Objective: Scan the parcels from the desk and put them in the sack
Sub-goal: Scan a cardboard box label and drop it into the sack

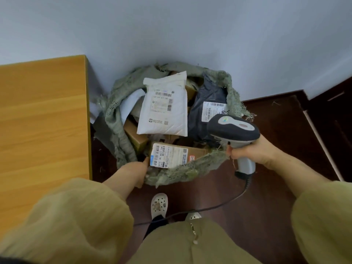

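Head view: A frayed, grey-green woven sack (177, 173) stands open-mouthed on the dark wooden floor (276, 119), set in the corner between the pale wall (190, 35) and the square side edge of the honey-coloured, wood-grain tabletop (43, 115). Its ragged rim is rolled down in soft folds. On top of the load lies a white padded mailer (163, 111), flat and quilted, with barcode labels facing up. Just beside it to the right slumps a dark grey plastic bag (200, 111) with a white label. Brown carton corners show beneath both.

At the near rim a rectangular cardboard box (196, 152) rests inside the sack mouth, its printed label up and its long side along the rim. The left hand (134, 173) sits at the box's left end, thumb touching the label's edge and fingers turned under outside the rim. Whether its grip is clamped on box or cloth cannot be told.

The right hand (255, 151) has its grip wrapped round the pale handle of a barcode scanner (233, 128), whose rounded dark head hangs over the sack's right rim. A black cable (219, 205) trails from it across the floor past two white perforated clogs (159, 205). Floorboards lie open to the sack's right and near side; wall and tabletop close off the rest.
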A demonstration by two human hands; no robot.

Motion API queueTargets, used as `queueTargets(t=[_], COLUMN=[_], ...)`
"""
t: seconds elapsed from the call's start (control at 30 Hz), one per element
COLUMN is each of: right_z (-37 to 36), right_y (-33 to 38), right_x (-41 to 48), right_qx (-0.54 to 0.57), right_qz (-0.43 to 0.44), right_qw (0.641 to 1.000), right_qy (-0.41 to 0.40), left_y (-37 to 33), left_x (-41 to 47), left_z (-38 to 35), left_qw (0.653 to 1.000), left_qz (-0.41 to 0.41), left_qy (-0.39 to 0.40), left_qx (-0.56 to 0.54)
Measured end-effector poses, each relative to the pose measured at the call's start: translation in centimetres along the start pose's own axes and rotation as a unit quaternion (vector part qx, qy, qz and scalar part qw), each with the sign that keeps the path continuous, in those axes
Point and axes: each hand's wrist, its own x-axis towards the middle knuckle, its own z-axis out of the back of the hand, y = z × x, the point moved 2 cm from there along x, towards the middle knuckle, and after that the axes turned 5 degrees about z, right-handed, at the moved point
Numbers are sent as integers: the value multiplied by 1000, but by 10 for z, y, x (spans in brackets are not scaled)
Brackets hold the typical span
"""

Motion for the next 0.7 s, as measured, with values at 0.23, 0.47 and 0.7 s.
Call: queueTargets(t=[0.23,0.47,0.7], right_z=[-11,-17,-29], right_y=[22,32,59], right_x=[9,20,21], right_qx=[-15,38,42], right_qz=[10,14,40], right_qw=[994,984,985], right_qy=[-106,-174,-163], left_y=[41,62,84], left_x=[-51,-69,-83], left_z=[98,84,129], left_qw=[956,955,879], left_qz=[25,-13,51], left_qy=[-288,-293,-455], left_qx=[50,-38,-132])
